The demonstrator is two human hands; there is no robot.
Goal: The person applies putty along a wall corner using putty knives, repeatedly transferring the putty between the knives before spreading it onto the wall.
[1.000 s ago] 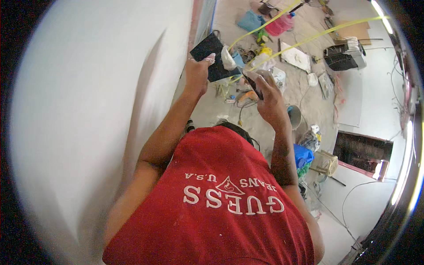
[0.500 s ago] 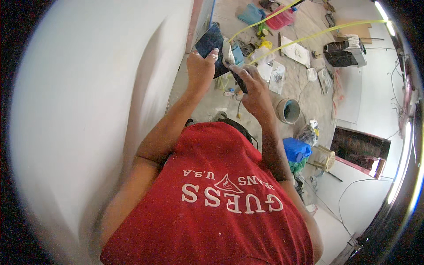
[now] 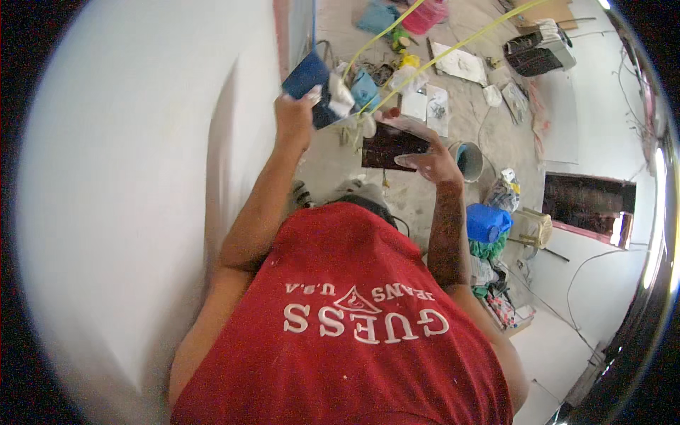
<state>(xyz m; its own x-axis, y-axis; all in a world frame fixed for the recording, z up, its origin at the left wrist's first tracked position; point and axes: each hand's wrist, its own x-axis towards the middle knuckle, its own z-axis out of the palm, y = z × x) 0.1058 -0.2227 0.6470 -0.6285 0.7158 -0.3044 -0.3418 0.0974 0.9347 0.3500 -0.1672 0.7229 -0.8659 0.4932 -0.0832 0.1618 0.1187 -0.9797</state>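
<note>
My left hand (image 3: 294, 119) grips a dark blue flat plate (image 3: 306, 76) beside the white wall. A lump of white paste (image 3: 341, 98), like wall putty, sits at the plate's right side. To the right, my right hand (image 3: 438, 161) is closed on a dark rectangular spreader plate (image 3: 389, 147), its broad face turned up toward me. A gap separates the two plates. White smears mark the fingers of both hands, and the right fingers are slightly blurred.
A smooth white wall (image 3: 134, 177) runs close along my left. Across the floor lie a grey bucket (image 3: 470, 161), a blue jug (image 3: 489, 222), a white board (image 3: 459, 65) and a black-and-white crate-like thing (image 3: 536, 53). Yellow strips (image 3: 453, 49) cross the view ahead.
My right hand has moved right, away from the paste, and its dark plate has turned to show its broad face. My left hand, with the blue plate, sits slightly farther left and lower.
</note>
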